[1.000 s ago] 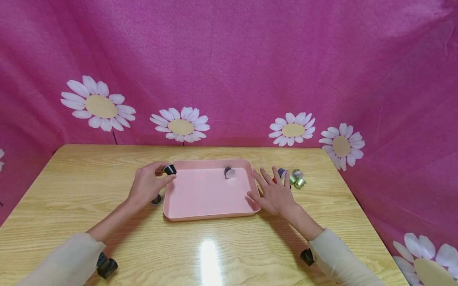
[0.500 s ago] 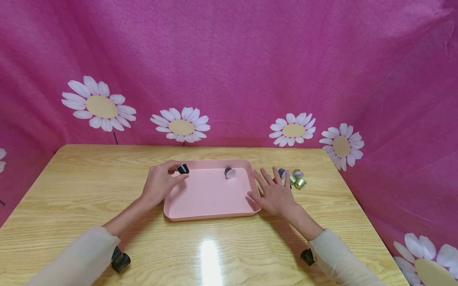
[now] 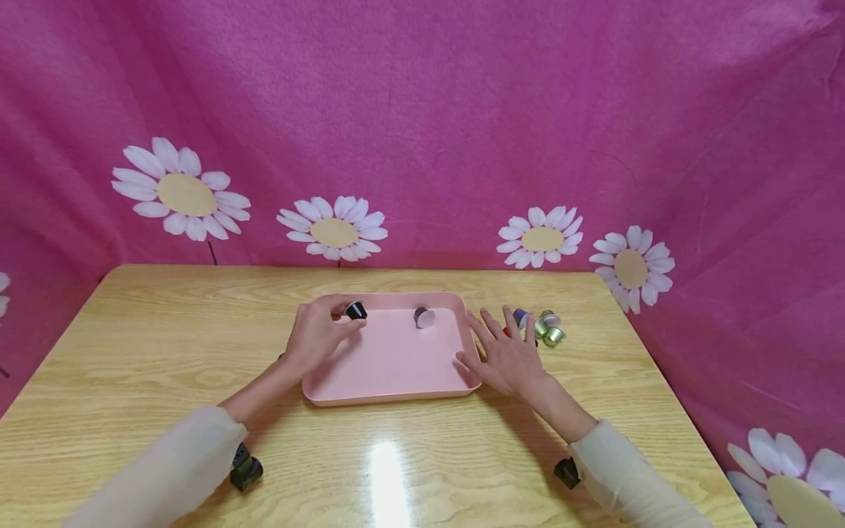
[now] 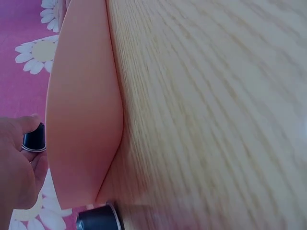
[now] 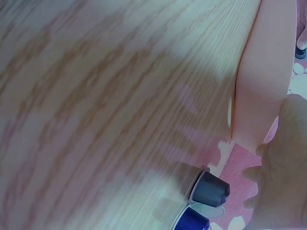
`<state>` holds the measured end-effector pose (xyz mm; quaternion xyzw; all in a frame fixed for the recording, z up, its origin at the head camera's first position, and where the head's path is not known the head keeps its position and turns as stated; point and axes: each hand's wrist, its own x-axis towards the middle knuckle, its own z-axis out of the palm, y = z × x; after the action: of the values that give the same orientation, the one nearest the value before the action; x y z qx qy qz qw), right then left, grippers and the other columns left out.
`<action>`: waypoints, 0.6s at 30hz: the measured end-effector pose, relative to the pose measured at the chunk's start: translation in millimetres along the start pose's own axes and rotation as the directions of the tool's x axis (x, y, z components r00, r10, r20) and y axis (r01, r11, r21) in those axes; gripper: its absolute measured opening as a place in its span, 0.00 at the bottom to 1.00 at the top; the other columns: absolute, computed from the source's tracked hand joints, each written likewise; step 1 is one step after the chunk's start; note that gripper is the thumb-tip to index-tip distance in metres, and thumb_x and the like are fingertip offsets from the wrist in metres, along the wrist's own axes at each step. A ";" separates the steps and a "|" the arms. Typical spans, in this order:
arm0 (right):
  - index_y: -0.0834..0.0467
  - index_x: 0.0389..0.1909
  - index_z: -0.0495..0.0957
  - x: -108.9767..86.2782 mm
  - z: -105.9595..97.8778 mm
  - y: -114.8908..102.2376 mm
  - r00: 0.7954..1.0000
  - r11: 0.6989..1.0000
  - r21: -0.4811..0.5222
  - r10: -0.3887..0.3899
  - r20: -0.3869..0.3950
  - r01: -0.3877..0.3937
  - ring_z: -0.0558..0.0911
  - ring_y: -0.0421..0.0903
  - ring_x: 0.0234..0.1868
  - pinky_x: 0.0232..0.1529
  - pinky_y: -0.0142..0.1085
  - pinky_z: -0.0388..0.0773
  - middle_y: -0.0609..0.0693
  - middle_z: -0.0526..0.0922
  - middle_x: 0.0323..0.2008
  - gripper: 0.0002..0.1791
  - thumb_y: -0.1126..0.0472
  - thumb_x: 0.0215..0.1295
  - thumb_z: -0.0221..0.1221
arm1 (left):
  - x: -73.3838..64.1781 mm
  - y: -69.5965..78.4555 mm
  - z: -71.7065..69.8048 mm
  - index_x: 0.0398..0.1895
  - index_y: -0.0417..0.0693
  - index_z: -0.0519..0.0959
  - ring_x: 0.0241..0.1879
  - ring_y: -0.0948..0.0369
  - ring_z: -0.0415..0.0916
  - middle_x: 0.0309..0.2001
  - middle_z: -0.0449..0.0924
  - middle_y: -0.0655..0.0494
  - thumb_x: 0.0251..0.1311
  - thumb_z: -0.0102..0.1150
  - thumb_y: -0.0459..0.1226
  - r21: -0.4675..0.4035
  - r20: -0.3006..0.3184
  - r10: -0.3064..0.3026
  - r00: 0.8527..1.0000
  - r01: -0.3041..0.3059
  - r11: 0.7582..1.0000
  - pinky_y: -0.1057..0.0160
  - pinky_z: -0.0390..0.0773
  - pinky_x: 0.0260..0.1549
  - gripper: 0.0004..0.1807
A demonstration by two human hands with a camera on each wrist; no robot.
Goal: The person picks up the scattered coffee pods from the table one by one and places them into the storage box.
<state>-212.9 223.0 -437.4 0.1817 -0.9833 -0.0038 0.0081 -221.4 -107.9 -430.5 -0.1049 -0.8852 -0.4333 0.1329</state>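
On a pale wood-grain table (image 3: pixel 165 323), pinches a black cup-shaped capsule (image 3: pixel 357 311) in the nearer left hand (image 3: pixel 315 334), above a pink rectangular tray (image 3: pixel 396 367), 11 o'clock from its centre, narrow end toward 5; spreads the right hand (image 3: pixel 507 361) at 3 o'clock.

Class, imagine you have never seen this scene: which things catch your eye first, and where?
First comes the bright magenta cloth with big white daisies, behind the table. Next is the pink tray on the table, with a pale-lidded pod lying near its far side. Above the tray's left part, the left hand pinches a black pod.
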 end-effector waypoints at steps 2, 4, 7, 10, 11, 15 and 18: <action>0.47 0.78 0.58 0.1 0.1 0.2 1.000 1.000 0.002 -0.003 -0.001 0.003 0.48 0.67 0.75 0.66 0.70 0.36 0.56 0.60 0.75 0.42 0.30 0.70 0.44 | 1.4 1.6 3.0 0.49 0.40 0.86 0.39 0.50 0.83 0.39 0.87 0.48 0.52 0.76 0.35 -0.005 0.006 0.013 1.000 -0.013 1.000 0.51 0.81 0.41 0.20; 0.47 0.78 0.58 0.0 0.4 0.4 1.000 1.000 0.001 -0.003 0.001 0.003 0.48 0.67 0.75 0.66 0.70 0.36 0.56 0.60 0.75 0.42 0.30 0.70 0.44 | 2.8 2.6 6.4 0.48 0.40 0.86 0.38 0.51 0.81 0.38 0.87 0.49 0.52 0.76 0.35 -0.004 0.004 0.030 1.000 -0.030 1.000 0.53 0.79 0.40 0.19; 0.48 0.78 0.58 -0.1 0.8 0.5 1.000 1.000 0.004 -0.005 -0.002 0.005 0.48 0.67 0.75 0.66 0.70 0.36 0.56 0.60 0.75 0.42 0.30 0.70 0.44 | 4.7 3.5 11.3 0.47 0.39 0.87 0.34 0.51 0.78 0.35 0.86 0.50 0.51 0.76 0.34 -0.005 -0.011 0.062 0.998 -0.062 0.998 0.57 0.75 0.36 0.19; 0.48 0.78 0.58 0.2 1.5 0.7 1.000 1.000 0.006 -0.009 -0.004 0.009 0.48 0.67 0.75 0.66 0.70 0.36 0.56 0.60 0.75 0.42 0.30 0.70 0.44 | 6.4 3.2 16.4 0.46 0.39 0.87 0.31 0.54 0.74 0.31 0.85 0.51 0.50 0.77 0.34 0.008 -0.031 0.088 0.996 -0.087 0.996 0.59 0.69 0.36 0.19; 0.48 0.78 0.58 0.4 1.6 0.7 1.000 1.000 0.008 -0.011 -0.004 0.011 0.48 0.67 0.75 0.66 0.70 0.35 0.56 0.60 0.75 0.42 0.30 0.70 0.44 | 7.2 3.1 18.1 0.46 0.39 0.87 0.30 0.55 0.73 0.29 0.84 0.52 0.49 0.78 0.34 0.017 -0.037 0.094 0.995 -0.094 0.995 0.59 0.67 0.36 0.19; 0.48 0.78 0.57 0.5 1.2 0.9 1.000 1.000 -0.002 -0.010 0.004 0.010 0.48 0.67 0.75 0.66 0.70 0.35 0.56 0.59 0.75 0.43 0.29 0.69 0.44 | 9.9 3.9 24.1 0.46 0.41 0.88 0.27 0.59 0.70 0.25 0.82 0.54 0.49 0.78 0.36 0.068 -0.043 0.096 0.994 -0.093 0.993 0.60 0.65 0.33 0.19; 0.48 0.78 0.57 0.3 0.4 0.4 1.000 1.000 -0.007 -0.010 0.006 0.010 0.48 0.67 0.75 0.66 0.70 0.36 0.56 0.60 0.75 0.43 0.29 0.69 0.45 | 10.6 7.1 27.0 0.47 0.41 0.87 0.27 0.60 0.70 0.27 0.83 0.54 0.51 0.77 0.36 0.048 -0.011 0.059 0.998 -0.058 0.997 0.63 0.67 0.30 0.19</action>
<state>-213.3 223.3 -437.8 0.1866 -0.9824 -0.0078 0.0056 -233.2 -81.5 -437.7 -0.1251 -0.8910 -0.4086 0.1534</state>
